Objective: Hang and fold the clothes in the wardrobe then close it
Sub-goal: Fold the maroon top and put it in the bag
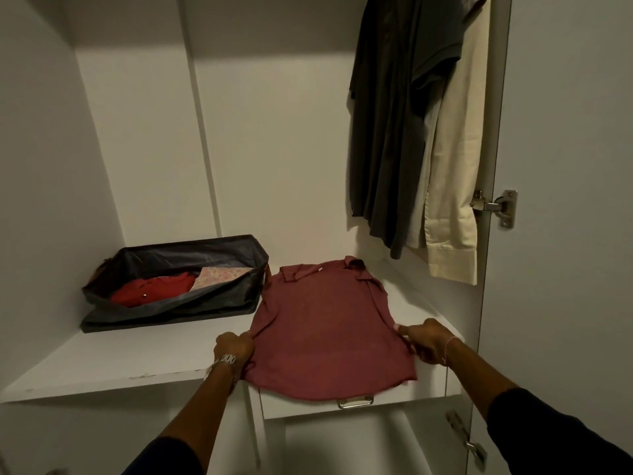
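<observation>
Head view, inside open wardrobe. Nearest: two forearms in dark sleeves reach in from the bottom edge. Left hand (233, 347), watch at the wrist, fingers curled, pinches the left side edge of the shirt (329, 334). Right hand (423, 341), thin bracelet at the wrist, fingers curled, pinches the right side edge of the shirt at about the same level. Shirt is maroon, spread flat on the white shelf (113, 361), collar away from the person, hem overhanging the shelf's front lip. Its right sleeve lies folded in over the body; the left sleeve cannot be made out. Just under the hem, a metal drawer handle (355, 402) shows on the drawer front. Lower right, a hinge (469, 437) on the wardrobe side. Farther back on the shelf, left of the shirt and near its left shoulder, a dark fabric bin (171, 317), walls slumped, open on top. Inside it: a red garment (150, 289) with a button, and beside that a pale floral cloth (219, 275). Farthest, upper right: a dark grey shirt (394, 125) and a cream shirt (455, 173) hang side by side, touching, the cream one nearer the side panel. Second hinge (495, 207) beside the cream shirt's cuff.
</observation>
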